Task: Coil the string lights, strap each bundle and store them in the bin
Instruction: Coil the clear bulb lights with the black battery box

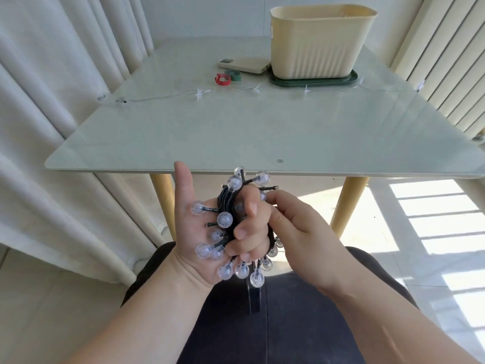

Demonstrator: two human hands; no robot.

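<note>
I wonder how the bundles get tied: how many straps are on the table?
2: the red strap, and the green strap just behind it, both left of the bin. More may hide inside it.

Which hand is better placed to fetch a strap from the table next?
Probably the right hand. The left hand grips the whole bundle of lights and must keep it coiled; the right only pinches its edge, so it could let go and reach the red strap.

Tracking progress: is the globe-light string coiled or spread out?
Coiled: the globe lights form a tight bundle gripped in the left hand, the right hand pinching its wire.
</note>
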